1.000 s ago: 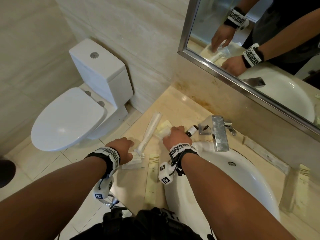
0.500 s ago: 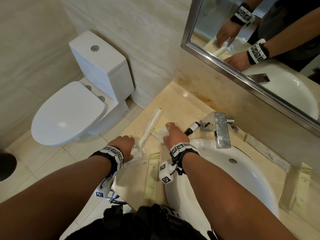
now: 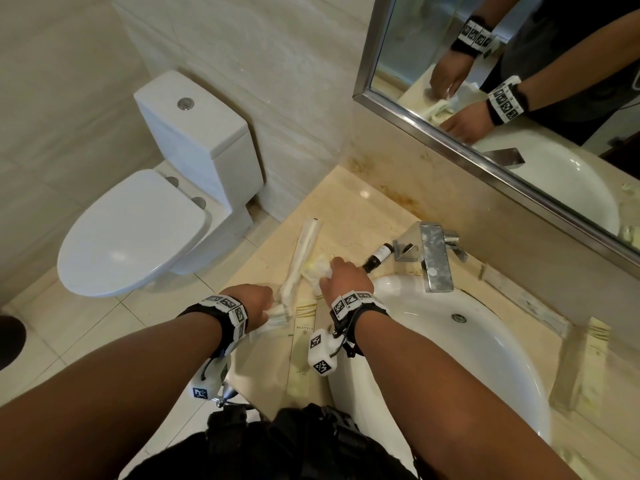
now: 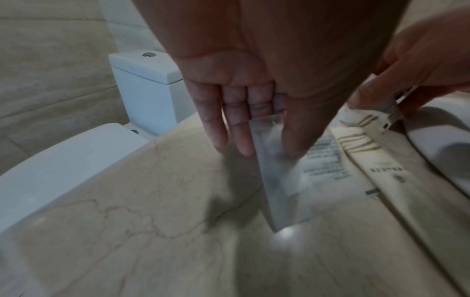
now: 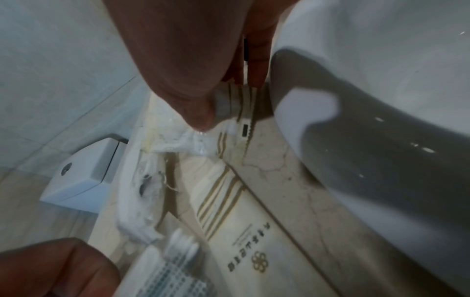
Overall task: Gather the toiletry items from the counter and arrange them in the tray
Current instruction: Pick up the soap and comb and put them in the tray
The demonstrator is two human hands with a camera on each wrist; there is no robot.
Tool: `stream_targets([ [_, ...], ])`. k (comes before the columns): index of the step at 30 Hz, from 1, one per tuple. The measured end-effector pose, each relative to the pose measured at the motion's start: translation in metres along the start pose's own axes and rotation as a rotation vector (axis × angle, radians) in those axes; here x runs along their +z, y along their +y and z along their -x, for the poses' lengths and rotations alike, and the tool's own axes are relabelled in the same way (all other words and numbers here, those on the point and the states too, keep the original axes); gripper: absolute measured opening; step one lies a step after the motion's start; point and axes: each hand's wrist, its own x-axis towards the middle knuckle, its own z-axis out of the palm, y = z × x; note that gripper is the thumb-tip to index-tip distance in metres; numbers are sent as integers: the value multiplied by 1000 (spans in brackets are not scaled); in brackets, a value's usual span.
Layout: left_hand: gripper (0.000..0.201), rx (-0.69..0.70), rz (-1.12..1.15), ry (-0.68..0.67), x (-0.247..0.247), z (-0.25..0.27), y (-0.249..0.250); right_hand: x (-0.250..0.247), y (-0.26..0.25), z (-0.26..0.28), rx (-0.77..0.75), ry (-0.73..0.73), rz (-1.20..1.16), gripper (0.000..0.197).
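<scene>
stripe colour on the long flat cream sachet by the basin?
Gold-brown stripes on the long flat cream sachet, clearest in the right wrist view.

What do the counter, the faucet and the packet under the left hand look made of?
Counter: polished beige stone, probably marble, going by its veins and glare. Faucet: brushed or water-spotted metal with a dull silver sheen. Packet: thin clear plastic film, see-through and glossy, pinched by the left hand.
</scene>
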Motion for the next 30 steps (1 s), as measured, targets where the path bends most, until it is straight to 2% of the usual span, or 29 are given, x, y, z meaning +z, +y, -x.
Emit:
stream_targets([
  [12, 10, 52, 74, -54, -4, 20, 21, -19, 27, 34, -33, -10, -320, 15],
  [18, 14, 140, 234, 75, -23, 32, 40, -30, 43, 56, -21, 43, -461, 16],
  [22, 14, 154, 359, 186, -43, 37, 60, -44, 55, 70, -42, 66, -517, 47],
  [24, 17, 145, 373, 217, -54, 40, 75, -49, 61, 79, -48, 88, -543, 55],
  [27, 24, 138, 379, 270, -65, 44, 98, -56, 68, 89, -54, 139, -564, 50],
  [30, 19, 176, 305, 301, -67, 47, 116, -62, 73, 101, -64, 191, -554, 33],
])
